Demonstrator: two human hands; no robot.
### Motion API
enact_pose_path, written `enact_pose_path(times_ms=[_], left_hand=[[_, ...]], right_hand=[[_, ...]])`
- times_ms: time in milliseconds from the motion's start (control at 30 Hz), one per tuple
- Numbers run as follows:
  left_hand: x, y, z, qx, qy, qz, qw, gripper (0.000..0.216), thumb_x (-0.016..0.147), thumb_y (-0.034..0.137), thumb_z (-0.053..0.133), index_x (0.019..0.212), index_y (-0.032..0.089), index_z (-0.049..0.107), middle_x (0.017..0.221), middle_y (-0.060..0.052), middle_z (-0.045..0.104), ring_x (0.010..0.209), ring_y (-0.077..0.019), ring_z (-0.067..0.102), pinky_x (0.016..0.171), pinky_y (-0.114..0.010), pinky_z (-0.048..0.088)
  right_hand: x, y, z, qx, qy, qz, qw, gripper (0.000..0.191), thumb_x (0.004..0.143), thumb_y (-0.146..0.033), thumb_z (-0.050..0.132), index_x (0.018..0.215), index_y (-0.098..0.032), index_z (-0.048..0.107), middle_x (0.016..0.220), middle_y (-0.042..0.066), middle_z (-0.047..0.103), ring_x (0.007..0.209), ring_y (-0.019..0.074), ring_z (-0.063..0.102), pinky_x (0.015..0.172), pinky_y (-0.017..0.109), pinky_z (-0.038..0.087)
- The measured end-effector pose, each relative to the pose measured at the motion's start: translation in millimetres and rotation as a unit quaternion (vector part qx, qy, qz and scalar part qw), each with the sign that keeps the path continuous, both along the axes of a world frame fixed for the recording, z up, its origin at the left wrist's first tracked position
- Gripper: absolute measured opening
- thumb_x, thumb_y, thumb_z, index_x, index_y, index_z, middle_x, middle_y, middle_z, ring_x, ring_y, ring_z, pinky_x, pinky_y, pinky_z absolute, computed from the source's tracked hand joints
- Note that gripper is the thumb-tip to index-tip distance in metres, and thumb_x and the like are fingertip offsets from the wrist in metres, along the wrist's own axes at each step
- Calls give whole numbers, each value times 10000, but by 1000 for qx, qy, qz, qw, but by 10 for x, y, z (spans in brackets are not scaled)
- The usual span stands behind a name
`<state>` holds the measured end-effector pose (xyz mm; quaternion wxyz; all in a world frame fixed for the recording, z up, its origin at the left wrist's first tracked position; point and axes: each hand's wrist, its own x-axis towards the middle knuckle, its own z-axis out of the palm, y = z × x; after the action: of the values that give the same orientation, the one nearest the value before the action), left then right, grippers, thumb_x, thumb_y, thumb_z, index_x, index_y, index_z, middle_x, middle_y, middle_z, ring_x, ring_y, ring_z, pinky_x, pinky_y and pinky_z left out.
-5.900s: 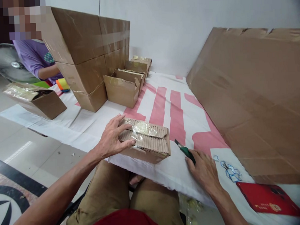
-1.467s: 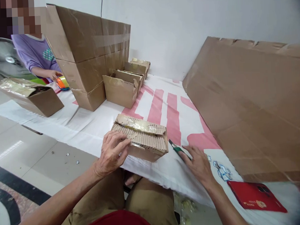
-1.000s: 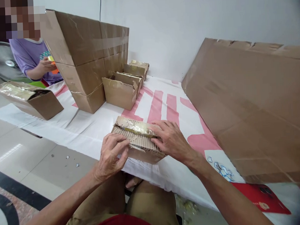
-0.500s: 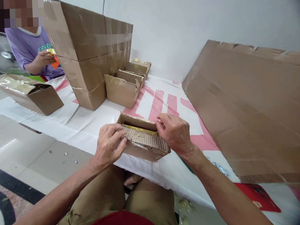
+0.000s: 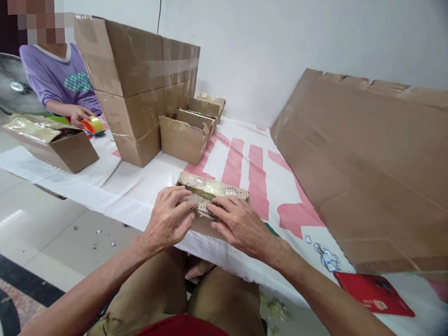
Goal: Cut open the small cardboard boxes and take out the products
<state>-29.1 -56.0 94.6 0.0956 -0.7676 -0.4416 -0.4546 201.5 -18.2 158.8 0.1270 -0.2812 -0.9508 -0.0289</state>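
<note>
A small cardboard box [image 5: 206, 188], its top flaps torn to bare corrugation and patched with clear tape, sits at the near edge of the table. My left hand [image 5: 169, 221] rests on its left end with fingers curled over the flap. My right hand [image 5: 238, 226] lies flat across the near flaps, fingers spread, pressing them down. A green utility knife [image 5: 271, 229] lies on the table just right of my right hand, mostly hidden by it.
The table carries a white-and-red banner [image 5: 253, 161]. A big flat cardboard sheet [image 5: 375, 151] leans at the right. Stacked taped boxes [image 5: 139, 87] and open small boxes [image 5: 183, 135] stand at the back. A red packet [image 5: 374, 292] lies near right. Another person [image 5: 62, 81] handles orange tape [image 5: 93, 126].
My right hand left the knife, came to the box, lifted a flap, and now presses the flaps flat. The other person lowered the tape roll back to the table.
</note>
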Motion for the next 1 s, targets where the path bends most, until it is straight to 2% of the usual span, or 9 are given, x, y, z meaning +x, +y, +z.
enact_pose_path(times_ms=[100,200,300,367,500,633,733,900,1000], left_hand=[[31,23,-54,-11,0,-30,999,127,925,214,656,1043,229,702,1125,-91,723,1168,-275,628,1052,-495,476],[36,57,-109,-15,-18,-32,999,131,907,232,673,1037,231,688,1095,-76,735,1081,-248,659,1035,-478,476],[51,69,-122,-20,-20,-19,999,142,893,242,680,1033,221,673,1091,-80,731,1049,-240,664,1044,-473,461],[77,70,-119,-18,-27,-11,999,110,905,262,687,1005,220,672,1059,-72,730,1030,-233,661,1044,-463,455],[144,92,-131,-4,-74,1,997,44,936,263,685,913,227,676,981,-43,731,975,-208,664,1021,-442,457],[195,113,-152,4,-118,4,993,75,917,226,702,850,229,670,958,-31,731,999,-214,672,1020,-454,458],[223,120,-166,11,-136,4,991,100,906,196,698,821,229,657,933,-23,728,1031,-223,678,1037,-466,456],[267,107,-182,15,-142,15,990,61,904,191,687,868,229,655,957,-29,725,1047,-230,682,1074,-489,450],[267,52,-145,14,-135,32,990,144,900,218,684,1042,224,660,1102,-76,712,1150,-259,647,1091,-497,453]], right_hand=[[-41,13,-73,6,-6,-4,1000,214,955,-168,652,1164,-179,696,1158,116,743,1056,276,652,930,431,519],[-40,76,-76,-31,11,0,999,195,958,-194,660,1145,-178,714,1162,111,756,1076,268,672,964,437,517],[20,136,-20,-103,30,13,994,306,925,-266,723,1210,-158,698,1209,115,755,1135,272,681,1004,444,523],[64,149,12,-121,35,9,992,415,922,-325,731,1282,-129,664,1292,144,729,1194,286,670,1030,450,523],[61,116,35,-77,-2,-26,997,434,1046,-358,532,1383,-94,604,1459,193,628,1346,314,582,1109,473,472],[-23,89,72,-60,-81,-98,990,414,1081,-341,425,1341,-96,635,1303,190,713,1198,344,649,1009,493,496],[-46,105,98,-73,-94,-116,986,400,1083,-321,412,1331,-106,640,1277,172,723,1165,326,647,1001,473,467],[-41,203,82,-106,-54,-139,983,371,1054,-315,471,1306,-124,666,1233,152,731,1144,311,624,1008,460,445],[-38,305,80,-155,-10,-160,975,376,968,-347,617,1272,-139,695,1221,146,728,1156,318,623,1031,462,444]])
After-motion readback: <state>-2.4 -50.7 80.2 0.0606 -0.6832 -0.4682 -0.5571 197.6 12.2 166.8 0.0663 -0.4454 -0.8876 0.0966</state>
